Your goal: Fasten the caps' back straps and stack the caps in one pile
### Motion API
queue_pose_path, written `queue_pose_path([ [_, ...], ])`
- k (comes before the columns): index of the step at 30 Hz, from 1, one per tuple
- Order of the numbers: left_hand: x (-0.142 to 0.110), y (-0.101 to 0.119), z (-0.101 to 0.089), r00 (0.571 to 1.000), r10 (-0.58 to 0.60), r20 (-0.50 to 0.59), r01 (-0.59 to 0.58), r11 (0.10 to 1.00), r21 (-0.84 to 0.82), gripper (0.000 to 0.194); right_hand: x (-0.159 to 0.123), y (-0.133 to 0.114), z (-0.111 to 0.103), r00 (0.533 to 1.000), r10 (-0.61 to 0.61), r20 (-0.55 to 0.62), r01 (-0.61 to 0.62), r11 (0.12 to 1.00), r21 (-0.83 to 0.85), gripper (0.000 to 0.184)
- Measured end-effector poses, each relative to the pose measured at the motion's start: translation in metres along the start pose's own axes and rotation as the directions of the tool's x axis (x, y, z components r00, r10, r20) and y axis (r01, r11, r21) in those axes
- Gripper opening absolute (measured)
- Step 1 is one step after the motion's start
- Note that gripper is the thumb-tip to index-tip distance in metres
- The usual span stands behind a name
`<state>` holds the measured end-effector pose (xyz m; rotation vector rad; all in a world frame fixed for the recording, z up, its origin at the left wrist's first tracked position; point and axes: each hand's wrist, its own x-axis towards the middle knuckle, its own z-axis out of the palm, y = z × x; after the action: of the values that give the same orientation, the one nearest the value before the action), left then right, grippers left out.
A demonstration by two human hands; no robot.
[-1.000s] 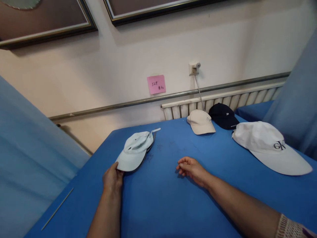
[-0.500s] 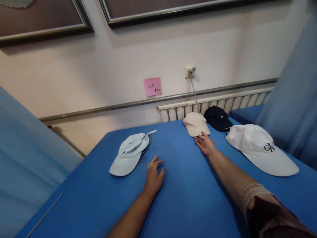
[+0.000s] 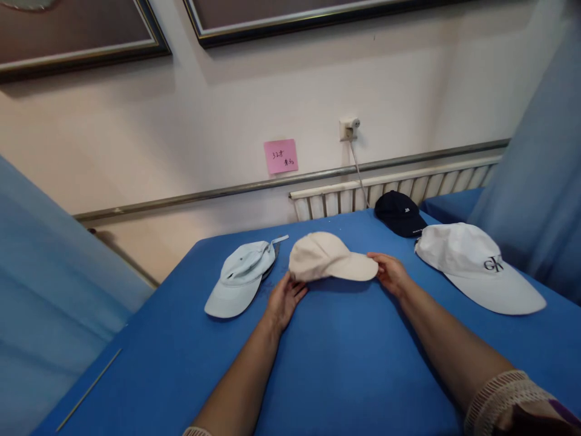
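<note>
A beige baseball cap [image 3: 320,255] is held between my two hands above the blue-covered table [image 3: 345,357], its brim pointing right. My right hand [image 3: 391,274] pinches the tip of the brim. At the cap's back edge, my left hand [image 3: 285,301] grips the rim, thumb hidden in part and lower fingers spread below. Just left of that hand lies a pale blue cap [image 3: 245,272], strap end sticking up, with something dark beneath it. To the right rests a white cap [image 3: 467,260] with dark letters, and behind it a black cap [image 3: 399,213].
A thin stick [image 3: 88,390] lies at the table's left side. Blue curtains [image 3: 54,290] hang on both sides. Behind the table are a radiator [image 3: 331,206], a metal rail [image 3: 218,195], a plugged socket [image 3: 348,129] and a pink note [image 3: 280,156].
The beige cap has left its place beside the black cap and come left and nearer, turned brim to the right. Both hands have closed on it.
</note>
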<state>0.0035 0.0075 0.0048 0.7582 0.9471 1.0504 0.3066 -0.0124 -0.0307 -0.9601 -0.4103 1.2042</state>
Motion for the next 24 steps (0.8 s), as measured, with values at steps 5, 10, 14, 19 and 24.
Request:
queue_pose_path([
  [5, -0.006, 0.001, -0.009, 0.989, -0.050, 0.139, 0.065, 0.992, -0.106, 0.027, -0.015, -0.007, -0.008, 0.986, -0.125, -0.111, 0.093, 0.963, -0.253, 0.028],
  [10, -0.011, -0.006, -0.009, 0.998, 0.009, 0.069, -0.007, 1.000, -0.026, 0.033, -0.037, -0.020, 0.009, 0.859, -0.457, -0.231, 0.308, 0.821, -0.480, 0.029],
  [14, -0.011, -0.009, -0.002, 0.997, 0.075, 0.011, -0.076, 0.996, 0.054, 0.035, -0.099, -0.002, 0.056, 0.600, -0.612, 0.515, 0.785, 0.326, -0.527, 0.030],
  [19, -0.012, -0.011, -0.003, 0.996, 0.080, 0.024, -0.082, 0.991, 0.105, 0.039, -0.131, 0.048, 0.092, 0.518, -0.161, 0.840, 0.852, 0.187, -0.490, 0.047],
  [24, -0.016, -0.008, -0.008, 0.945, 0.325, -0.033, -0.262, 0.815, 0.516, 0.050, -0.098, 0.055, 0.081, 0.674, -0.039, 0.738, 0.737, 0.104, -0.667, 0.039],
])
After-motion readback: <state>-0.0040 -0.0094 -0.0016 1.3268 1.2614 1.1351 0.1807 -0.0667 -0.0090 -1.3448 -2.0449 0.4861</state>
